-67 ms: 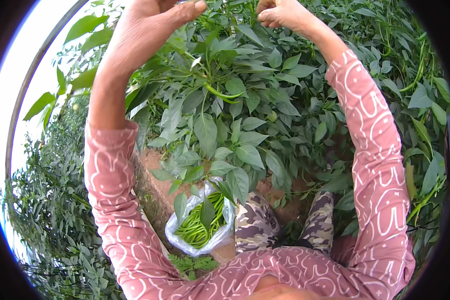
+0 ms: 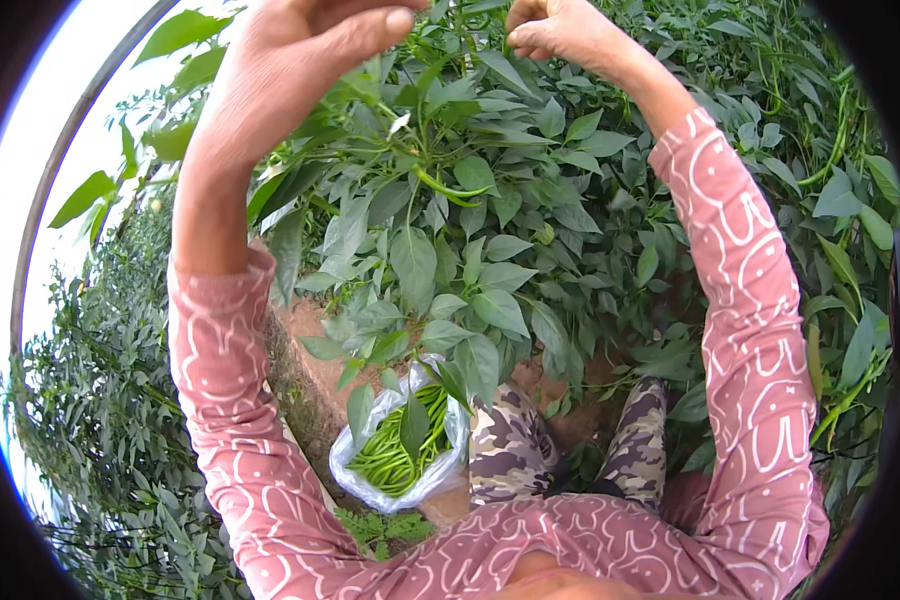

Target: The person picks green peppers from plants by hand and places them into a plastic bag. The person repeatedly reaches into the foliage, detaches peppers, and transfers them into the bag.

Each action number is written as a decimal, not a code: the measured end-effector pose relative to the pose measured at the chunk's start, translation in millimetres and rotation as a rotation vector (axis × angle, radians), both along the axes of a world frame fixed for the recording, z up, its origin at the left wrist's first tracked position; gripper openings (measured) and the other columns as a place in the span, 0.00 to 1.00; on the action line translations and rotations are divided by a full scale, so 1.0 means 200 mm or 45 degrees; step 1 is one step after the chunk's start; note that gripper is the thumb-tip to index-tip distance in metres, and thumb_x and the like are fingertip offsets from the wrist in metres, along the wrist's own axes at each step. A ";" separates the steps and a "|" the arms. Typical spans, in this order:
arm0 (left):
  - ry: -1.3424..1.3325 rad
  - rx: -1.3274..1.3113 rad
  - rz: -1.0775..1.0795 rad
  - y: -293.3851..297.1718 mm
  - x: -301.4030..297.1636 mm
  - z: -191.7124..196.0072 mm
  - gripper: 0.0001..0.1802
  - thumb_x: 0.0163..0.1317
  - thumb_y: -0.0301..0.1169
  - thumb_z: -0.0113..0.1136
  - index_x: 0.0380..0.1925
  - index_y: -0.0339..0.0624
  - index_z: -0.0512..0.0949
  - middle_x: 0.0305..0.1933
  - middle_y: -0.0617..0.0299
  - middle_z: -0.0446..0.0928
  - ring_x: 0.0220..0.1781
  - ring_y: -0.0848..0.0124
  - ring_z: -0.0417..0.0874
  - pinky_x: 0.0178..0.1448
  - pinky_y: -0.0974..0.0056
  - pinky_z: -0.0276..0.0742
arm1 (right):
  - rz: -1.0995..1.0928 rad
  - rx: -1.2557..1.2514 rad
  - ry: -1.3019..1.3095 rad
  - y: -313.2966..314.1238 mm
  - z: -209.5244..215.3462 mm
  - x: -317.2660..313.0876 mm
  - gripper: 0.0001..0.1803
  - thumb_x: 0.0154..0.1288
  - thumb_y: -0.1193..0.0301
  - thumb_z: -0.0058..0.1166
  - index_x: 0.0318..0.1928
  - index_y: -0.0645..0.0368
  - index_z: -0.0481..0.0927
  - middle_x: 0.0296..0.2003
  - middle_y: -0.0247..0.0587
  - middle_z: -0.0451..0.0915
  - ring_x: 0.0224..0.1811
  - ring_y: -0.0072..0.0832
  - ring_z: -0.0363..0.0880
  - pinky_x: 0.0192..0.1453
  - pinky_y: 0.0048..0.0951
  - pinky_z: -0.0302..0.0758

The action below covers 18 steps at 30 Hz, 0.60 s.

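Observation:
At the top edge my left hand (image 2: 305, 60) reaches over a pepper plant (image 2: 470, 270), its thumb stretched out and its fingers partly cut off by the picture's edge. I see nothing held in it. Across from it, my right hand (image 2: 555, 30) has its fingers curled together in a pinch beside the upper leaves. Whatever is between those fingertips, if anything, is hidden. Below and between the hands, a curved green chili pepper (image 2: 450, 188) hangs on the plant near a small white flower (image 2: 399, 123).
A clear plastic bag (image 2: 450, 478) full of green chili peppers (image 2: 395, 460) stands on the soil by my camouflage-trousered leg (image 2: 510, 450). Dense pepper plants (image 2: 120, 400) grow at left and right. A dark curved pole (image 2: 45, 190) rises at the far left.
My left hand has shifted slightly right and down, its thumb nearer the right hand. The right hand has moved a little left.

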<state>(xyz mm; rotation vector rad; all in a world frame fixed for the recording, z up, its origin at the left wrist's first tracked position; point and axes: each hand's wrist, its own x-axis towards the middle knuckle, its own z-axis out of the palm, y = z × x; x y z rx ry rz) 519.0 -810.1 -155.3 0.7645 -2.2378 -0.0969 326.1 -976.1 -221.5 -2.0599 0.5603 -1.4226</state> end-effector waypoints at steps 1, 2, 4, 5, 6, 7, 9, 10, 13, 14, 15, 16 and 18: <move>-0.077 0.088 0.067 0.08 0.03 -0.03 0.21 0.57 0.36 0.61 0.49 0.36 0.74 0.46 0.56 0.78 0.47 0.67 0.79 0.52 0.64 0.73 | -0.020 -0.005 0.071 0.05 -0.05 0.05 0.06 0.47 0.77 0.54 0.28 0.67 0.79 0.20 0.39 0.78 0.19 0.21 0.73 0.23 0.24 0.71; -0.214 0.221 -0.079 0.11 0.05 -0.05 0.18 0.58 0.35 0.61 0.46 0.36 0.75 0.41 0.61 0.79 0.44 0.72 0.79 0.51 0.68 0.74 | 0.020 0.035 0.152 0.07 -0.06 0.05 0.07 0.47 0.77 0.54 0.29 0.67 0.79 0.21 0.39 0.78 0.20 0.21 0.73 0.24 0.25 0.71; -0.435 0.464 -0.128 0.22 0.13 -0.10 0.17 0.58 0.31 0.60 0.45 0.34 0.75 0.38 0.59 0.79 0.44 0.70 0.79 0.49 0.67 0.75 | 0.147 -0.035 0.245 0.13 -0.08 0.11 0.09 0.53 0.74 0.53 0.35 0.65 0.77 0.27 0.40 0.79 0.28 0.23 0.76 0.32 0.25 0.74; -0.626 0.550 -0.126 0.25 0.17 -0.11 0.16 0.58 0.29 0.59 0.45 0.33 0.74 0.37 0.58 0.79 0.43 0.70 0.80 0.48 0.66 0.76 | 0.238 -0.137 0.260 0.15 -0.07 0.16 0.11 0.59 0.71 0.52 0.40 0.64 0.75 0.34 0.41 0.79 0.35 0.24 0.79 0.40 0.24 0.77; -0.705 0.598 -0.023 0.26 0.20 -0.15 0.15 0.58 0.28 0.59 0.43 0.33 0.74 0.35 0.55 0.79 0.40 0.67 0.80 0.46 0.65 0.76 | 0.258 -0.113 0.098 0.19 -0.09 0.19 0.03 0.56 0.78 0.50 0.31 0.65 0.75 0.27 0.34 0.78 0.29 0.17 0.75 0.36 0.20 0.74; -0.785 0.645 0.086 0.27 0.24 -0.18 0.14 0.57 0.28 0.59 0.42 0.32 0.74 0.34 0.53 0.78 0.37 0.64 0.81 0.43 0.64 0.77 | 0.323 -0.197 0.093 0.23 -0.08 0.21 0.05 0.56 0.77 0.50 0.33 0.66 0.75 0.28 0.36 0.78 0.31 0.19 0.77 0.37 0.21 0.75; -0.865 0.513 0.532 0.26 0.33 -0.25 0.11 0.56 0.33 0.56 0.32 0.34 0.75 0.28 0.46 0.76 0.33 0.50 0.78 0.37 0.54 0.72 | 0.232 -0.233 0.030 0.31 -0.05 0.27 0.06 0.56 0.78 0.49 0.35 0.67 0.74 0.29 0.37 0.78 0.32 0.20 0.78 0.37 0.21 0.75; -0.907 0.476 0.723 0.24 0.37 -0.27 0.13 0.56 0.35 0.55 0.28 0.34 0.74 0.28 0.44 0.75 0.35 0.47 0.77 0.38 0.52 0.71 | 0.283 -0.207 -0.017 0.35 -0.05 0.29 0.07 0.56 0.79 0.48 0.36 0.68 0.74 0.30 0.38 0.78 0.34 0.22 0.79 0.37 0.22 0.75; -0.768 0.316 1.073 0.15 0.48 -0.36 0.15 0.58 0.38 0.55 0.34 0.34 0.76 0.33 0.43 0.77 0.40 0.46 0.77 0.44 0.51 0.71 | 0.537 -0.211 -0.164 0.42 -0.05 0.34 0.07 0.56 0.81 0.46 0.37 0.68 0.74 0.32 0.39 0.77 0.34 0.23 0.80 0.39 0.22 0.77; -0.566 0.287 1.087 0.11 0.51 -0.39 0.16 0.58 0.38 0.55 0.37 0.35 0.76 0.35 0.43 0.77 0.41 0.47 0.78 0.45 0.52 0.72 | 0.439 -0.234 -0.103 0.43 -0.04 0.36 0.07 0.56 0.81 0.45 0.37 0.68 0.74 0.33 0.39 0.77 0.35 0.23 0.80 0.40 0.23 0.77; -0.386 0.278 1.110 0.04 0.51 -0.43 0.17 0.59 0.38 0.55 0.39 0.36 0.76 0.37 0.43 0.78 0.42 0.47 0.78 0.46 0.53 0.72 | 0.246 -0.201 -0.022 0.42 -0.05 0.38 0.09 0.56 0.81 0.47 0.38 0.68 0.74 0.32 0.40 0.78 0.35 0.24 0.80 0.40 0.23 0.77; -0.251 0.169 0.970 -0.01 0.53 -0.43 0.17 0.60 0.37 0.54 0.42 0.33 0.74 0.32 0.49 0.78 0.35 0.58 0.78 0.41 0.58 0.73 | 0.121 -0.257 0.039 0.41 -0.05 0.40 0.10 0.55 0.80 0.49 0.39 0.69 0.74 0.33 0.41 0.78 0.34 0.24 0.80 0.40 0.24 0.77; -0.029 0.100 0.911 -0.12 0.53 -0.43 0.18 0.62 0.33 0.54 0.48 0.32 0.71 0.28 0.57 0.78 0.26 0.72 0.77 0.34 0.65 0.73 | -0.045 -0.332 0.108 0.36 -0.05 0.45 0.13 0.54 0.77 0.52 0.41 0.69 0.74 0.34 0.44 0.79 0.34 0.24 0.80 0.41 0.24 0.76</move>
